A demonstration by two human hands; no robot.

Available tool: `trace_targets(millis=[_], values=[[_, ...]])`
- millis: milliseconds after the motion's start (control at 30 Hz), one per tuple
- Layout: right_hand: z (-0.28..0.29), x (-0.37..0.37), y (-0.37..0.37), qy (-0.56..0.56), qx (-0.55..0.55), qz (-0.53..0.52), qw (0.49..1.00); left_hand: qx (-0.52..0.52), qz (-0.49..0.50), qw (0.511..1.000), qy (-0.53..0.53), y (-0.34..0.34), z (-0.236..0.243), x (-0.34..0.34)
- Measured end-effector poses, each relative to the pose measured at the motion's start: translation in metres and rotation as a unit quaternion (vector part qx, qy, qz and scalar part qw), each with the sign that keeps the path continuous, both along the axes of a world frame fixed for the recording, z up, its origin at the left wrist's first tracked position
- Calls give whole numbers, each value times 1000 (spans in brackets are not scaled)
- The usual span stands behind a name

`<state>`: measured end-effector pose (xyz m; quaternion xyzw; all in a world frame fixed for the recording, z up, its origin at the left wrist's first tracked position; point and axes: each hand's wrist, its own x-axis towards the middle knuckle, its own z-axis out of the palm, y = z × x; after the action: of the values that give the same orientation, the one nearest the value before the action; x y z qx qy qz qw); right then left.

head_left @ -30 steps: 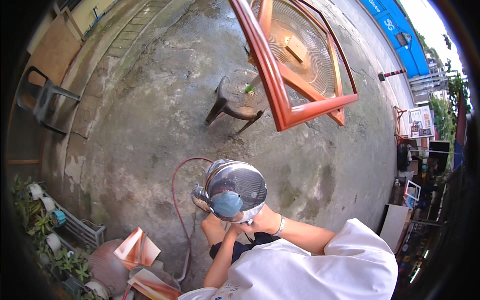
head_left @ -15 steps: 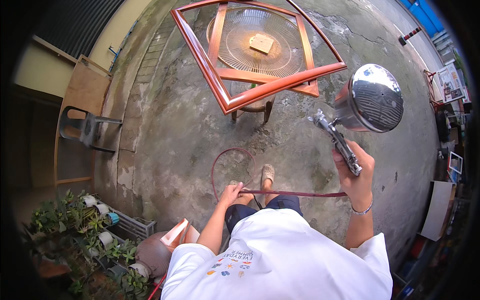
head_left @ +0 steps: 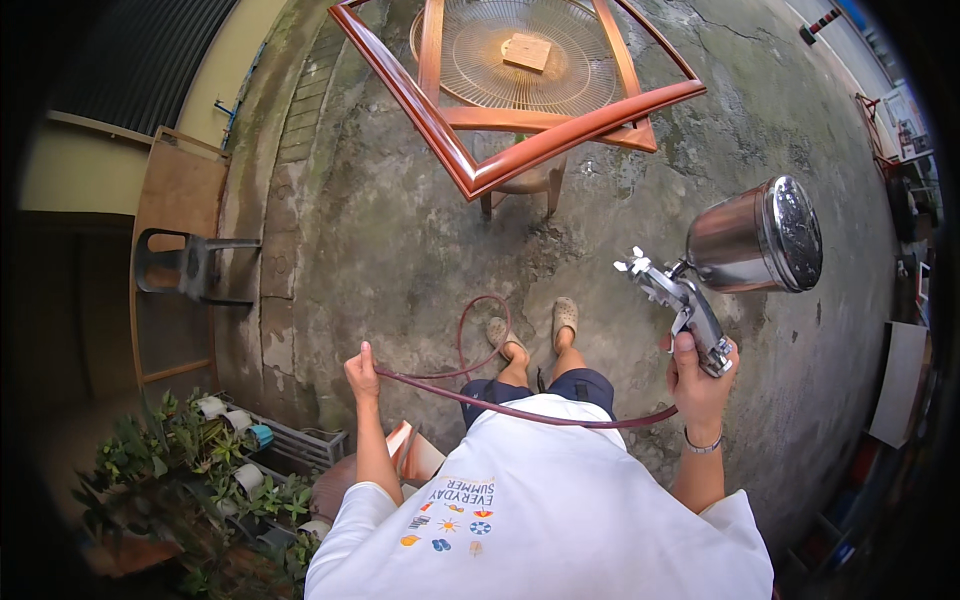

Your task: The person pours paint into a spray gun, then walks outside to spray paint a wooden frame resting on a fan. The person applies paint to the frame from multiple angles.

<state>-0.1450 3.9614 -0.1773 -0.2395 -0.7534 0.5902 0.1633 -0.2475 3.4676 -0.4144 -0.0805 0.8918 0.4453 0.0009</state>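
Observation:
My right hand (head_left: 703, 378) is closed round the handle of a metal spray gun (head_left: 690, 310), whose round cup (head_left: 745, 240) sits above it and tilts to the right. From near that hand a dark red hose (head_left: 540, 413) sags across my body to my left hand (head_left: 363, 374), which grips it with the thumb up. Beyond my left hand the hose loops down toward my feet. Ahead, a glossy reddish-brown wooden frame (head_left: 570, 150) rests crosswise on another wooden frame (head_left: 500, 120). Both lie over a round wire grille (head_left: 480, 60) with a wood block (head_left: 526, 52) on it.
Beneath the frames stands a stool (head_left: 530, 182) on the concrete floor (head_left: 380, 250). At left a grey plastic chair (head_left: 190, 265) is beside a wooden panel (head_left: 180, 190). Potted plants (head_left: 190, 450) and a grey crate (head_left: 305, 445) are at lower left. Assorted items line the right edge.
My left hand has moved left and up, drawing the hose out across me. The spray gun has turned in my right hand, so its cup now shows more from the side.

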Motion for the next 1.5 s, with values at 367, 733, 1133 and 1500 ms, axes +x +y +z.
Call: trace_targets(millis=[367, 733, 1133, 1500], values=[[13, -24, -10, -21, 63, 82, 994, 14, -52, 998, 31, 3, 38, -31], [-56, -102, 154, -13, 65, -103, 992, 1, -113, 994, 9, 110, 57, -48], [-104, -176, 320, -46, 90, -208, 973, 1, -165, 985, -57, 222, 59, -71], [-88, -181, 358, -20, 151, -272, 950, 1, -171, 975, -141, 255, 34, -71]])
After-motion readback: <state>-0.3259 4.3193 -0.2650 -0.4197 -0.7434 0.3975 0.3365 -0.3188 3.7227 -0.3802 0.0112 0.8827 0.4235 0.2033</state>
